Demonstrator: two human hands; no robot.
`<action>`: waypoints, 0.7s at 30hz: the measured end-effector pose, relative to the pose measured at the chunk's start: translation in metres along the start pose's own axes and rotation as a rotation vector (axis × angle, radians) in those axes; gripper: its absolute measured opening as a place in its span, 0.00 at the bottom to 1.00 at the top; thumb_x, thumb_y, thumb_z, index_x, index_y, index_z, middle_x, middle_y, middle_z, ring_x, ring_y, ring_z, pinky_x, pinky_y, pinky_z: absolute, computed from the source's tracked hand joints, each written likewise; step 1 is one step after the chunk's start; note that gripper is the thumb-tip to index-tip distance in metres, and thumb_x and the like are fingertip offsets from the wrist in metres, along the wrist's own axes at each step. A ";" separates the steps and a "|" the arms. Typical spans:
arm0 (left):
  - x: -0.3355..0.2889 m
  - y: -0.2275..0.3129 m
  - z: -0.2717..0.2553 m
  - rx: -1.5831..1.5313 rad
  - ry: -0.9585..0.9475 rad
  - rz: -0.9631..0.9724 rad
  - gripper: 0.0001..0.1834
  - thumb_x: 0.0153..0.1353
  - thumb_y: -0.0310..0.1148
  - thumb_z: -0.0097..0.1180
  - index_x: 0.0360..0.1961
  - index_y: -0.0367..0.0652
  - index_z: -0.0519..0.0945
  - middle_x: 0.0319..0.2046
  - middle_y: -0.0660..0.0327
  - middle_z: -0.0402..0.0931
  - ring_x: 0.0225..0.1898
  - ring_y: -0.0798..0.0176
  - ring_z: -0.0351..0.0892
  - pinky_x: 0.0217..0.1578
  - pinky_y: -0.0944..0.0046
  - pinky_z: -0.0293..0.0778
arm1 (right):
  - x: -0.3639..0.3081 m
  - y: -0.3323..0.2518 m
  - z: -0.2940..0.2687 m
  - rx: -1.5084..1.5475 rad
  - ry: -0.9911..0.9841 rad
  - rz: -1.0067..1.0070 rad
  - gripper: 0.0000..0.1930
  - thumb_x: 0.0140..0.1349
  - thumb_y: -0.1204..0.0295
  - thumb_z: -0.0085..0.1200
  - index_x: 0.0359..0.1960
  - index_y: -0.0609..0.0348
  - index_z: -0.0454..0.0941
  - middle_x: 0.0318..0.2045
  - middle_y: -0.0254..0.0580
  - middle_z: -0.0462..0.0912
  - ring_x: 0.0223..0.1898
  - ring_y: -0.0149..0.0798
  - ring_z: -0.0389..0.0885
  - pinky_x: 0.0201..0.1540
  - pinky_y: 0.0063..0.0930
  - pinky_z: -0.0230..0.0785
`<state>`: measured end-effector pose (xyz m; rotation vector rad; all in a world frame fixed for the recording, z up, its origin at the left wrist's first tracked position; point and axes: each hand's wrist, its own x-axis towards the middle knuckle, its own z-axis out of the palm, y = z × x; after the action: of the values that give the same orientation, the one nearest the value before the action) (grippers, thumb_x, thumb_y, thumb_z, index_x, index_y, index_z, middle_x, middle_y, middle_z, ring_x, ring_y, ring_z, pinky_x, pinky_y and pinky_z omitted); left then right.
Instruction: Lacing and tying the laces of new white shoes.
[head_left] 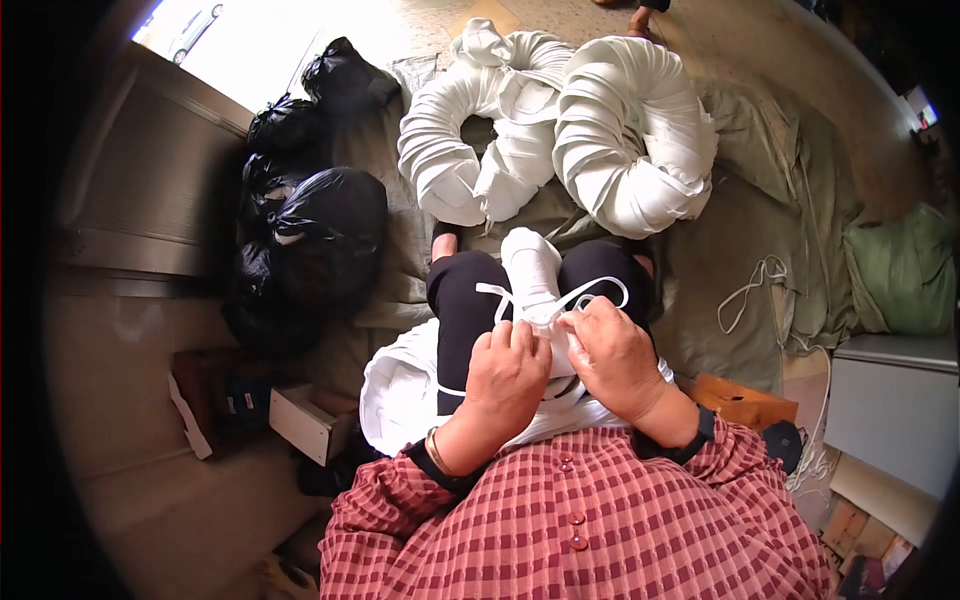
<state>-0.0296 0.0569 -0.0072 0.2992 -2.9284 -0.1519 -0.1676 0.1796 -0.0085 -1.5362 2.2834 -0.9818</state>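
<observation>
A long white cloth bundle with a rounded far end lies between my knees, pointing away from me. A flat white lace goes around its near part, with a loop standing to the right and a loose end to the left. My left hand is closed, its fingertips pinching the lace on the bundle's left side. On the right side my right hand pinches the lace between thumb and forefinger. The two hands nearly meet, and they hide the crossing of the lace. More white cloth spreads over my lap.
Two thick white rings of stacked cloth lie ahead on a green-grey ground sheet. Black plastic bags stand at the left, near an open wooden box. An orange wooden box and loose cord are on the right.
</observation>
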 end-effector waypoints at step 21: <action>-0.009 -0.009 0.007 -0.250 0.078 0.005 0.20 0.53 0.25 0.56 0.49 0.35 0.79 0.51 0.53 0.76 0.51 0.50 0.75 0.53 0.53 0.70 | -0.001 0.006 0.000 0.146 0.007 0.064 0.14 0.57 0.80 0.59 0.46 0.58 0.82 0.36 0.45 0.76 0.37 0.49 0.80 0.41 0.40 0.74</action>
<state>-0.0205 0.0504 -0.0168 0.2515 -2.7920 -0.4889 -0.1714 0.1823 -0.0120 -1.3943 2.1967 -1.1112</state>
